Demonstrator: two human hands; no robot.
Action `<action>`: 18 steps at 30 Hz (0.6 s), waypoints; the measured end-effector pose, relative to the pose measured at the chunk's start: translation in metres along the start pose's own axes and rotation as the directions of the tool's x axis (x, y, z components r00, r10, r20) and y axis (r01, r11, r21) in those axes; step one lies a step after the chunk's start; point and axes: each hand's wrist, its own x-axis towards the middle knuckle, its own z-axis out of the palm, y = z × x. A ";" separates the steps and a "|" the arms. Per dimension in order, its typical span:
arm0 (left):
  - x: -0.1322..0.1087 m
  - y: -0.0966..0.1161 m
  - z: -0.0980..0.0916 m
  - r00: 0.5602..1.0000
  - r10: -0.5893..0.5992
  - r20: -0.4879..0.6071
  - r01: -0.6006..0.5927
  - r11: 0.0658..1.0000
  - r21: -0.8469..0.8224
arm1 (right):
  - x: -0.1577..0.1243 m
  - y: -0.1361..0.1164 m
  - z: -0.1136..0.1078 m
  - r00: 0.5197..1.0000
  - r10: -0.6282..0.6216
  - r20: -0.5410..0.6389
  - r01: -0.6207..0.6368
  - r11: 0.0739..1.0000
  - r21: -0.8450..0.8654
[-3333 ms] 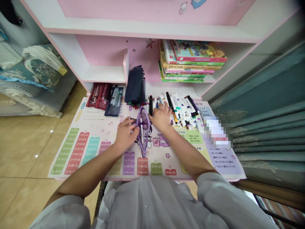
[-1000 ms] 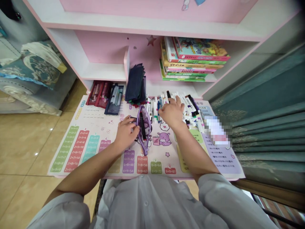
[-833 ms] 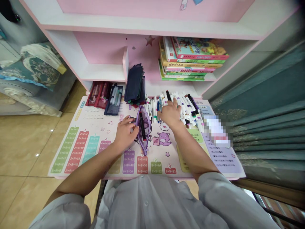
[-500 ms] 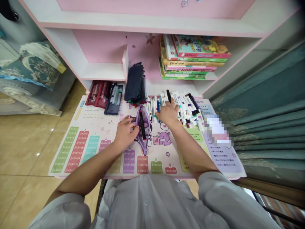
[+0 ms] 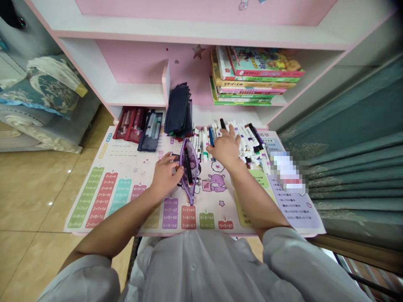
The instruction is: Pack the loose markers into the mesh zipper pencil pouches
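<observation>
From here beside the shelf, the person's left hand (image 5: 165, 178) has its fingers curled closely against the left edge of a purple mesh pencil pouch (image 5: 185, 191). The pouch lies lengthwise and open on a printed multiplication mat (image 5: 103, 197), its mouth parted around a black marker (image 5: 188, 167) inside. The right hand (image 5: 226, 149) is spread wide, its fingertips (image 5: 233, 132) resting on a heap of loose markers (image 5: 250, 144) just beyond the pouch; whether one pen is pinched among them, I can't tell. The work in hand looks like two jobs at once: one hand steadying the open pouch, the other going through the pens. The pouch's open side faces up, close by that hand. Farther back stand a red pouch (image 5: 128, 125), a blue mesh pouch (image 5: 150, 132) and a stack of dark navy pouches (image 5: 178, 111), with children's books (image 5: 256, 75) on the shelf above.
</observation>
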 end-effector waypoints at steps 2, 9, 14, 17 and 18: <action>0.000 0.001 0.000 1.000 -0.009 0.003 0.009 1.000 -0.001 | -0.007 -0.005 -0.010 1.000 -0.028 -0.001 0.028 0.998 0.062; 0.000 -0.002 0.001 1.000 0.007 -0.007 -0.007 1.000 0.001 | -0.049 -0.033 -0.041 0.965 -0.263 0.019 0.253 0.944 0.212; 0.000 -0.004 0.002 1.000 0.022 -0.010 -0.022 1.000 -0.001 | -0.067 -0.048 -0.041 0.927 -0.349 0.140 0.319 0.927 0.199; 0.000 -0.004 0.002 0.999 0.036 -0.004 -0.036 0.999 -0.003 | -0.069 -0.053 -0.031 0.913 -0.347 0.213 0.313 0.933 0.181; 0.000 -0.004 0.002 0.999 0.044 -0.005 -0.044 0.999 -0.005 | -0.069 -0.055 -0.027 0.912 -0.343 0.226 0.308 0.935 0.176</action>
